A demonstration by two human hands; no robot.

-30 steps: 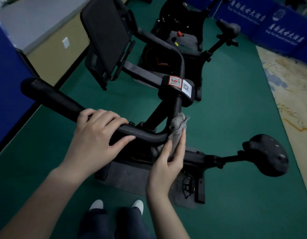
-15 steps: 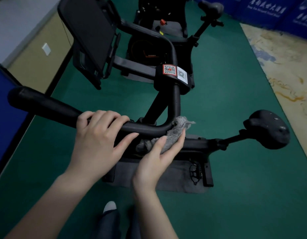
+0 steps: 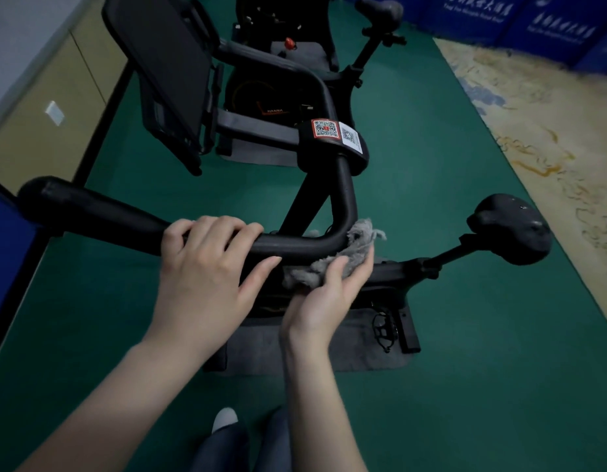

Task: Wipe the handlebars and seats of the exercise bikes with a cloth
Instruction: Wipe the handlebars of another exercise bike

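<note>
The near bike's black handlebar (image 3: 101,212) runs from the left edge to a bend at centre. My left hand (image 3: 206,267) grips the bar just left of that bend, fingers curled over the top. My right hand (image 3: 329,294) holds a grey fluffy cloth (image 3: 349,253) from below and presses it against the underside of the bend. The bike's black seat (image 3: 510,229) sticks out to the right on its post. A second bike stands behind, its seat (image 3: 380,8) at the top.
A black tablet screen (image 3: 166,69) is mounted above the handlebar. QR stickers (image 3: 336,131) mark the stem. Grey mats (image 3: 315,349) lie under the bikes on green floor. A beige cabinet (image 3: 57,110) is left, blue panels (image 3: 533,18) top right. My feet (image 3: 227,420) show below.
My right hand slid the cloth down from the upright stem to the underside of the bend and turned palm-up. The view shifted; my left hand kept its grip.
</note>
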